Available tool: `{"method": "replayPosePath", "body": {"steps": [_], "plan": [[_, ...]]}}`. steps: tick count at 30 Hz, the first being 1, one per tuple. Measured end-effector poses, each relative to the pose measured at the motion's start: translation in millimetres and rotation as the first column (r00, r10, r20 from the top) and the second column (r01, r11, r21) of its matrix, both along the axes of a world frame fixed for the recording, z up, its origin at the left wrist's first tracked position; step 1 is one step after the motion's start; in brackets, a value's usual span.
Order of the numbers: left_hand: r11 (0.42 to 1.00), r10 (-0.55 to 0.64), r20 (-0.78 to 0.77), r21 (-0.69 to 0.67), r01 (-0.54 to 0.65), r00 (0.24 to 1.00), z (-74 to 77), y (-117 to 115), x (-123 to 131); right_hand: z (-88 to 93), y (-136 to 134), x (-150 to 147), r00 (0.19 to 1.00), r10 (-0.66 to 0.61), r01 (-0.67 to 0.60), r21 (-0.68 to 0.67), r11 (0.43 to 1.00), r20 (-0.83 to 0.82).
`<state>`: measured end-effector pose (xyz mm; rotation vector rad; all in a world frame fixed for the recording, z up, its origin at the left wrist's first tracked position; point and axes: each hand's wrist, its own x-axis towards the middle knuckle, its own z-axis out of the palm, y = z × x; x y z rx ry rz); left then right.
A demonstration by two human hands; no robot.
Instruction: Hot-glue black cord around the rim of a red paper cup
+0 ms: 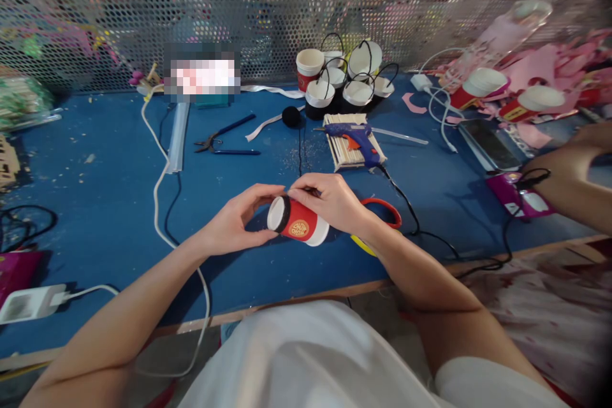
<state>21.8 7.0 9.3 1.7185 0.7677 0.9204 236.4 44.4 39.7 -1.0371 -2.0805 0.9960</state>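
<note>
A red paper cup (302, 222) with a gold emblem lies tilted on its side between my hands, over the table's near half. Black yarn (287, 213) wraps round its left end in a band. My left hand (243, 220) grips that end, thumb below and fingers above. On the cup's upper side, my right hand (329, 199) is closed with its fingertips at the yarn band; what they pinch is partly hidden. A black yarn ball (291, 116) sits farther back, with a strand running toward my hands.
Blue-handled pliers (228, 140) lie left of the yarn ball. A blue glue gun (356, 140) rests on a wooden stick rack. Several white cups (357, 92) with black handles stand behind. Red-and-yellow scissors (382, 204) lie under my right forearm. Another person's arm (574, 185) reaches in at right.
</note>
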Motion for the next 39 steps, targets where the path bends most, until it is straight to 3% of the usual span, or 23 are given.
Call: {"method": "replayPosePath", "body": {"steps": [6, 20, 26, 34, 39], "plan": [[1.0, 0.006, -0.011, 0.009, -0.006, 1.0, 2.0, -2.8, 0.3, 1.5, 0.5, 0.6, 0.999, 0.019, -0.026, -0.178, 0.984, -0.041], [0.998, -0.041, -0.089, 0.034, 0.044, 0.995, -3.8, -1.9, -1.4, -8.2, 0.9, 3.8, 0.988, 0.137, -0.122, -0.199, 0.972, 0.065], [0.993, -0.055, -0.111, 0.1, 0.066, 0.992, 2.0, -3.2, 0.8, -14.9, -3.4, 2.7, 0.994, 0.103, -0.097, -0.132, 0.986, 0.033], [0.994, -0.059, -0.088, 0.088, 0.067, 0.994, 1.5, -0.4, -0.4, -26.5, -4.4, -6.9, 1.0, -0.02, 0.02, 0.003, 1.0, -0.016], [0.982, 0.029, -0.244, 0.186, 0.018, 0.969, 6.0, -0.9, -0.5, -36.3, -7.8, -15.1, 0.993, -0.105, 0.109, 0.081, 0.991, -0.056]]}}
